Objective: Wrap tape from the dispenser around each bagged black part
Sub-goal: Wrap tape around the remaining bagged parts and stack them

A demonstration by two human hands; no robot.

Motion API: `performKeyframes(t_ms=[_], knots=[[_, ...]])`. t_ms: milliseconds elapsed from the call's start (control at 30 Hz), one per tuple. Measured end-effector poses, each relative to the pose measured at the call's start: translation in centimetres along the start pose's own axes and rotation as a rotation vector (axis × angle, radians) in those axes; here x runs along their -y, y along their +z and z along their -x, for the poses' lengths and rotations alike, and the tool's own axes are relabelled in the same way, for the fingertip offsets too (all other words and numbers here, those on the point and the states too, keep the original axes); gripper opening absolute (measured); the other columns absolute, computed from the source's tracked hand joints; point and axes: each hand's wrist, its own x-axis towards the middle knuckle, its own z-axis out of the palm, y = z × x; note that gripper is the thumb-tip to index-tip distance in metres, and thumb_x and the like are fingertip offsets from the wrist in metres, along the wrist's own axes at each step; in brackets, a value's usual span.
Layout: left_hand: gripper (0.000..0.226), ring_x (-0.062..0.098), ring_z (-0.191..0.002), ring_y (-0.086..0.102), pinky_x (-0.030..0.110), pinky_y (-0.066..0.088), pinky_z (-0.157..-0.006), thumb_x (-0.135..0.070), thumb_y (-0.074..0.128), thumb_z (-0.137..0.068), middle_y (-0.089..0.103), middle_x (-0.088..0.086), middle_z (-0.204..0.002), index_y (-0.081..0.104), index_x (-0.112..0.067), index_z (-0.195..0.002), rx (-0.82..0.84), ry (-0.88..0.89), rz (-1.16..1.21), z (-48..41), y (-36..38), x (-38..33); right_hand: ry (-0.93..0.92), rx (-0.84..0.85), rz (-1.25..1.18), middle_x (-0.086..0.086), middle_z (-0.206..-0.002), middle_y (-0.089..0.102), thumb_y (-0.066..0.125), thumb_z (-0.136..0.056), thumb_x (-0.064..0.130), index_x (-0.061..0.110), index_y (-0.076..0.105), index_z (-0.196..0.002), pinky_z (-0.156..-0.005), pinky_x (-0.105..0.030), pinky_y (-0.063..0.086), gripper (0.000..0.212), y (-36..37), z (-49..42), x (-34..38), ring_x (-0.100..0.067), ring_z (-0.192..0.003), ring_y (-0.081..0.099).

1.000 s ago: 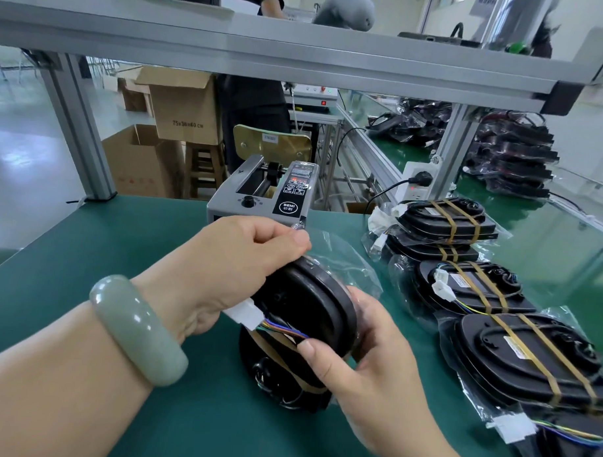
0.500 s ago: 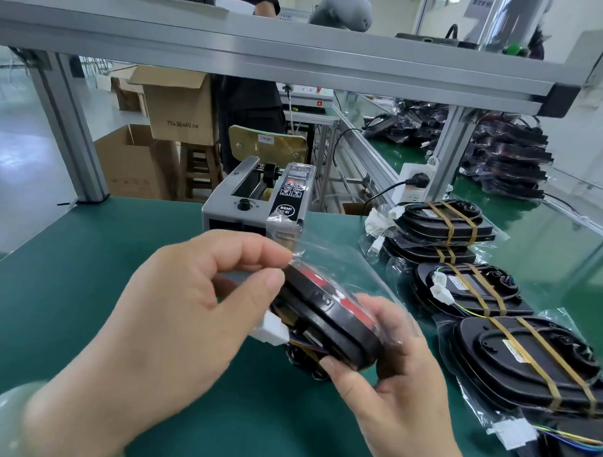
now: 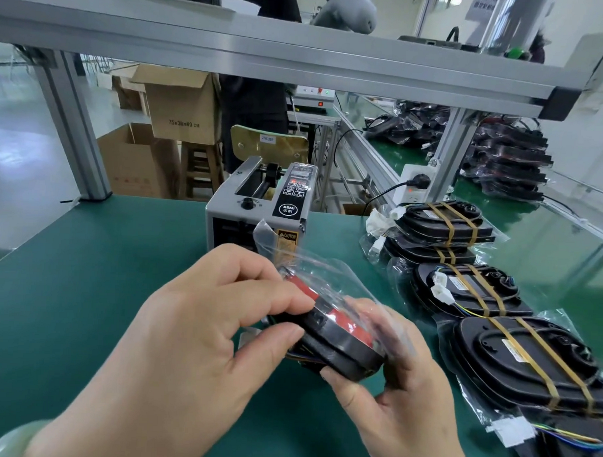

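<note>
Both hands are holding the bagged black part (image 3: 337, 339) above the green table (image 3: 86, 289), just on the near side of the tape dispenser (image 3: 260, 206). The left hand (image 3: 200, 337) is pinching the part's left edge between thumb and curled fingers. The right hand (image 3: 400, 396) is cupping its right side, with the thumb pressing on the near rim and the fingers wrapping behind the clear plastic. The part is tilting, its red-patched face turning up and away, and the loose end of the bag is sticking up toward the dispenser. A pale green bangle (image 3: 9, 440) is showing at the near left corner. To the right, a row of taped parts (image 3: 528, 362) is lying on the table, running from near to far, each one banded with brown tape. Beyond the far table edge, cardboard boxes (image 3: 181, 104) are standing on the floor.
</note>
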Motion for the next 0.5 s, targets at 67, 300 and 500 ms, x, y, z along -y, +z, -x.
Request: performKeyframes(t_ms=[67,300,500], knots=[[0.021,-0.001,-0.085,0.059,0.002,0.039,-0.074,-0.043,0.057,-0.077,0.058,-0.02,-0.096,0.066,-0.042,-0.096,-0.002,0.015,-0.002,0.1,0.1,0.1,0.008,0.009,-0.007,0.027,-0.123,0.058,0.073,-0.073,0.025,0.031,0.053,-0.124,-0.09,-0.006,0.041,0.055,-0.1,0.1,0.1,0.005,-0.113,0.057],[0.031,0.002,-0.079,0.053,0.011,0.041,-0.075,-0.043,0.056,-0.083,0.054,-0.009,-0.107,0.065,-0.037,-0.112,0.039,0.123,-0.079,0.9,0.8,0.6,0.053,0.05,0.007,0.026,-0.112,0.063,0.079,-0.062,0.005,0.039,0.056,-0.117,-0.081,-0.005,0.044,0.069,-0.4,0.2,0.1,0.002,-0.098,0.064],[0.047,-0.003,-0.09,0.051,0.001,0.034,-0.083,-0.047,0.055,-0.081,0.052,-0.014,-0.11,0.064,-0.026,-0.122,0.044,0.072,-0.097,0.9,1.2,0.8,0.126,0.073,-0.068,0.025,-0.096,0.069,0.074,-0.065,0.029,0.05,0.057,-0.11,-0.073,-0.003,0.045,0.052,-0.6,-0.6,1.4,0.003,-0.085,0.067]])
